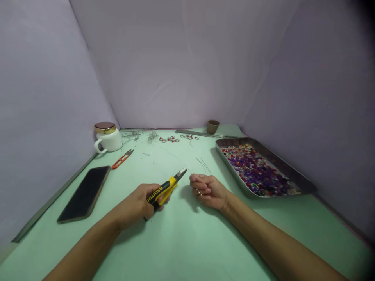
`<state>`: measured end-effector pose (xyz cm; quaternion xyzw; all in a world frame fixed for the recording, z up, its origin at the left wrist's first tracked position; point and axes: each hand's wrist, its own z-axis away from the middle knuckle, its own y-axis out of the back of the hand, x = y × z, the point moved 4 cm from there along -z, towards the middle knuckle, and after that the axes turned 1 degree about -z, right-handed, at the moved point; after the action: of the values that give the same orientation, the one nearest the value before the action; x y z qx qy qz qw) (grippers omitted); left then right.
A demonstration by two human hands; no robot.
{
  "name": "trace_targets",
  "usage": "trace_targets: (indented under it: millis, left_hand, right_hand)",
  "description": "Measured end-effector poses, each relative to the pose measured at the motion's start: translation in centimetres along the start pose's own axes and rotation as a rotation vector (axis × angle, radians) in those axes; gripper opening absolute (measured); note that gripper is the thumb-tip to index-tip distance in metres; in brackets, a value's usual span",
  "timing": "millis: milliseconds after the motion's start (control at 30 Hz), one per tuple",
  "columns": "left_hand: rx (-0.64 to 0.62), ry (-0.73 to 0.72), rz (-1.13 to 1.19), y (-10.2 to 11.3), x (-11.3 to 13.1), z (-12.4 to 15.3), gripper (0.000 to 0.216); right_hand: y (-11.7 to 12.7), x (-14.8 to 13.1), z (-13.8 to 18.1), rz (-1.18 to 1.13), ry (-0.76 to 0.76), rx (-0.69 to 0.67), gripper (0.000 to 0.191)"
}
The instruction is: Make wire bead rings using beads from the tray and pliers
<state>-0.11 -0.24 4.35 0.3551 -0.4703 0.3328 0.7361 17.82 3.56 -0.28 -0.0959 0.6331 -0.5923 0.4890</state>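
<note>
Looks like a wire-gripping step: left hand (137, 203) clamped on yellow pliers (165, 188), nose aimed 1 o'clock toward right hand (209, 190), curled closed on something too small to tell, loose wires (203, 164) at its 12, bead tray (290, 166) at 3; next move likely needs nose lined up with those fingertips.

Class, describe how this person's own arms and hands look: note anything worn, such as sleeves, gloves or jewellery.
The left forearm and right forearm are bare to the picture's edge: no sleeves, watch or bracelet show. Neither the left hand nor the right hand wears a glove. A small ring seems to sit on one right finger.
</note>
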Motion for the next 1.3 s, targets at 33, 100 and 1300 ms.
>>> trace_targets:
  millis: [33, 100, 1300]
  left_hand:
    - [-0.008, 0.005, -0.014, -0.1, 0.0, 0.0, 0.029]
    - [-0.011, 0.008, -0.043, -0.2, 0.0, 0.0, 0.033]
    - [0.03, -0.052, -0.285, 0.2, 0.5, 0.1, 0.019]
  right_hand:
    - [0.0, 0.1, 0.0, -0.005, -0.006, -0.011, 0.006]
    - [0.0, 0.2, -0.1, -0.019, -0.022, -0.037, 0.006]
    - [-0.7, -1.9, 0.4, 0.988, 0.416, 0.529, 0.021]
